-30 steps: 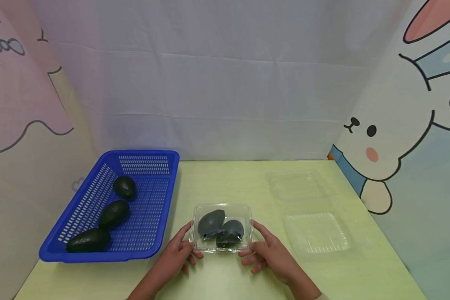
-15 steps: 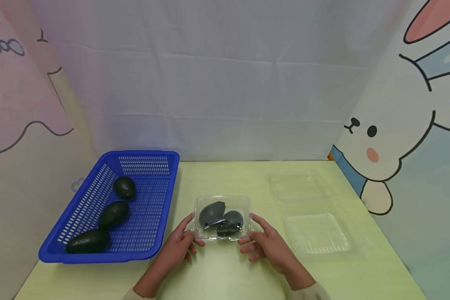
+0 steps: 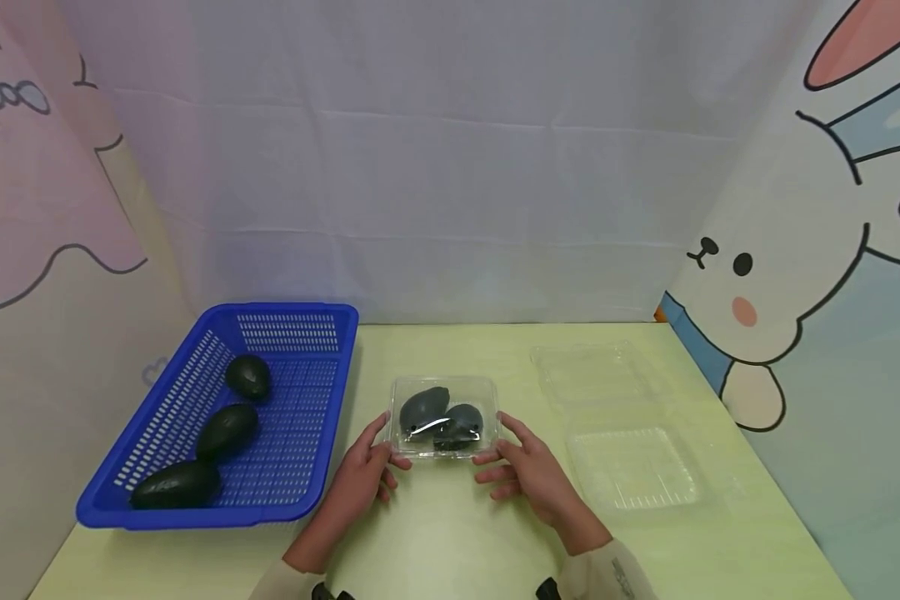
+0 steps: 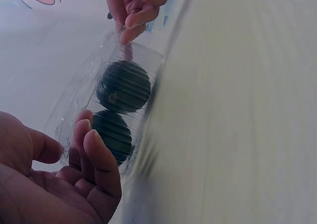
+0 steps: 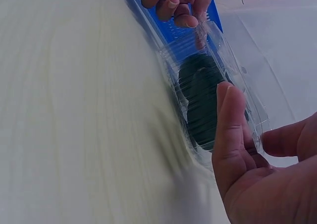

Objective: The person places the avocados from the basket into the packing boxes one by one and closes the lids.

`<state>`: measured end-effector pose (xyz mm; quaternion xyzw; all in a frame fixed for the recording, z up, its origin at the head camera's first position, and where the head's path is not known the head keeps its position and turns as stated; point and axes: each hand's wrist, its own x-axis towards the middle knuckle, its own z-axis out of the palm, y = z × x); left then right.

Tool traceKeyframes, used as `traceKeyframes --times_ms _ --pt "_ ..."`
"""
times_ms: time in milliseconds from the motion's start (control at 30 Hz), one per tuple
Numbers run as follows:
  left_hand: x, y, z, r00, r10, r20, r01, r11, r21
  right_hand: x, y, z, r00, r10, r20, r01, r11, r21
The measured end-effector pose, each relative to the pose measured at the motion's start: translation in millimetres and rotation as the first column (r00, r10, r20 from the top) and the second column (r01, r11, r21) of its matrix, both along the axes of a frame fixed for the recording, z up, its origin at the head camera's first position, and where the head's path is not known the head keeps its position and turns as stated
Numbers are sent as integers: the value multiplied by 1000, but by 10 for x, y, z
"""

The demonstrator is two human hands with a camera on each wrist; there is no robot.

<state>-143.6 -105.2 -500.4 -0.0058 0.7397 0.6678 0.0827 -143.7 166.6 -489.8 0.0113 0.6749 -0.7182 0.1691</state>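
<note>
A clear plastic clamshell box (image 3: 468, 390), its lid down, sits near the middle of the table with two dark green avocados (image 3: 423, 410) inside. My left hand (image 3: 358, 483) grips its left side at the near corner, thumb at the rim and fingers along the side. On the opposite side my right hand (image 3: 534, 477) holds the box the same way. In the left wrist view the ribbed base shows the avocados (image 4: 124, 86) through it, and the thumb presses at the seam between lid and base. Both hands' lower fingers curl loosely below the box.
To the left stands a blue plastic basket (image 3: 300, 433) holding three more avocados (image 3: 227, 432). An opened clear clamshell (image 3: 633, 467) lies on the right of the table (image 3: 450, 542). A white cloth (image 3: 450, 183) hangs behind the table's back edge.
The clamshell box with the avocados has moved away from the person, toward the back of the table, with both hands holding it. The basket and the opened clamshell have stayed in place.
</note>
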Motion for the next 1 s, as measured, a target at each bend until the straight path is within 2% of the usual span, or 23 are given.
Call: traceKeyframes --times_ms 267,567,800,1000 --pt "-83 10 -37 1000 4 -9 -4 1000 0 -69 -25 -20 1000 -31 2 31 1000 3" --pt "-117 9 -77 1000 10 -7 -10 1000 -3 -83 -32 -27 999 -35 6 35 999 -6" --pt "-80 9 -71 999 25 30 -25 1000 11 -39 -29 -22 999 -17 49 20 998 -60" --pt "-28 5 -47 999 23 47 -22 1000 -3 52 30 6 999 -5 49 7 999 -37"
